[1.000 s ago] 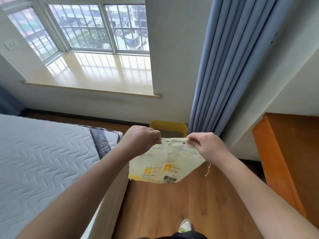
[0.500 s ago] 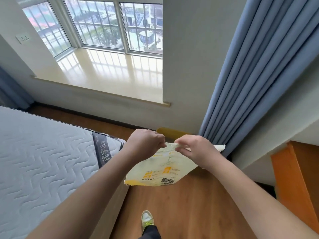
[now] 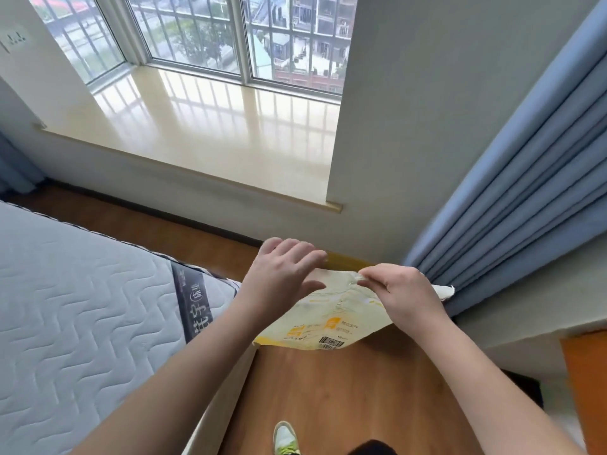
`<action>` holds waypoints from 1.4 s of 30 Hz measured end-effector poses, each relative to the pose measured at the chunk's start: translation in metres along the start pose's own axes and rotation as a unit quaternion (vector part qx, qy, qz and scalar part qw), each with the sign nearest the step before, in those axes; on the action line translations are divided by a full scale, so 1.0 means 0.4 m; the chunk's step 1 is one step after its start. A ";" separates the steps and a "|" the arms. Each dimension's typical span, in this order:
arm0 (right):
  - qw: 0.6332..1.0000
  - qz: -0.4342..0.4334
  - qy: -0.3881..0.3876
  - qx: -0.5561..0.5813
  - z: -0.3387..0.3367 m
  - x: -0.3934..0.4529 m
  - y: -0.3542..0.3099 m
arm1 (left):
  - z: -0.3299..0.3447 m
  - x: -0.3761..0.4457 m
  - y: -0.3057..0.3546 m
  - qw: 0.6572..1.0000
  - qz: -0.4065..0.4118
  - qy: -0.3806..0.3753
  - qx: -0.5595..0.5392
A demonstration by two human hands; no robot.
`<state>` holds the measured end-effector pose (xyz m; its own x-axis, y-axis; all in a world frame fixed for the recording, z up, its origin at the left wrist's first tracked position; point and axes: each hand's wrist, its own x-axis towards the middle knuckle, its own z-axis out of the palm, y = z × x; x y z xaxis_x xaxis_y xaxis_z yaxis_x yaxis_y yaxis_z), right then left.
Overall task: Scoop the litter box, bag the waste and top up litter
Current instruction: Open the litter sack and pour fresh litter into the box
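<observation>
A pale yellow litter bag [image 3: 331, 318] with orange print and a barcode hangs in front of me above the wooden floor. My right hand [image 3: 399, 292] pinches its top edge. My left hand [image 3: 284, 274] is beside the bag's top with fingers spread and straight, holding nothing. Behind the bag, only a strip of the yellow litter box rim [image 3: 348, 259] shows against the wall; its inside is hidden.
A white quilted mattress [image 3: 75, 316] fills the left. Blue curtains [image 3: 525, 198] hang at the right by the wall. An orange wooden cabinet [image 3: 588, 382] stands at the far right. A window sill [image 3: 210, 136] lies ahead. My shoe [image 3: 285, 438] is on the floor.
My left hand has let go of the bag's top and spread its fingers. The right hand keeps its pinch. The view has moved closer to the wall and the litter box.
</observation>
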<state>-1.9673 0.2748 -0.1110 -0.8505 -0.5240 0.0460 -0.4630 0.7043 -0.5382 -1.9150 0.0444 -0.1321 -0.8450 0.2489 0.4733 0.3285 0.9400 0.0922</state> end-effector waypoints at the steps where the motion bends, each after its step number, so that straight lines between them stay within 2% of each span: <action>1: 1.000 0.006 0.000 0.007 0.003 0.017 0.005 | 0.010 -0.006 -0.018 0.999 -0.040 0.003 -0.030; 3: 1.000 0.011 0.002 0.020 0.010 0.054 0.018 | 0.039 -0.022 -0.048 0.978 -0.146 0.008 -0.152; 5: 0.999 0.023 0.005 0.037 0.018 0.095 0.036 | 0.082 -0.049 -0.066 0.916 -0.277 -0.007 -0.289; 7: 0.997 0.036 0.006 0.061 0.025 0.135 0.060 | 0.139 -0.074 -0.078 0.859 -0.372 -0.052 -0.347; 12: 0.995 0.036 -0.023 0.094 0.036 0.235 0.138 | 0.273 -0.054 -0.084 0.800 -0.460 -0.130 -0.362; 18: 0.995 0.043 -0.031 0.090 0.055 0.353 0.245 | 0.389 0.039 -0.114 0.774 -0.497 -0.096 -0.381; 21: 0.997 0.050 -0.037 0.053 0.066 0.395 0.289 | 0.440 0.073 -0.132 0.786 -0.498 -0.078 -0.358; 25: 0.999 0.016 0.002 -0.039 0.083 0.411 0.323 | 0.482 0.109 -0.133 0.814 -0.469 -0.106 -0.325; 29: 0.994 -0.105 -0.003 -0.028 0.129 0.419 0.277 | 0.510 0.130 -0.121 0.854 -0.430 -0.163 -0.242; 31: 0.990 -0.137 0.000 -0.024 0.171 0.439 0.252 | 0.512 0.140 -0.118 0.864 -0.423 -0.175 -0.208; 34: 0.992 -0.125 0.034 0.002 0.215 0.470 0.244 | 0.511 0.139 -0.127 0.863 -0.432 -0.183 -0.188; 38: 0.993 -0.112 0.027 0.036 0.244 0.489 0.232 | 0.524 0.104 -0.155 0.854 -0.447 -0.180 -0.194; 42: 0.989 -0.116 0.039 0.080 0.270 0.491 0.217 | 0.561 0.061 -0.161 0.860 -0.441 -0.169 -0.194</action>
<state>-2.1477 0.1814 -0.2396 -0.7451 -0.6203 0.2448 -0.6080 0.4810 -0.6317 -2.0515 0.0425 -0.3232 -0.8909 -0.4050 -0.2058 -0.4416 0.6655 0.6017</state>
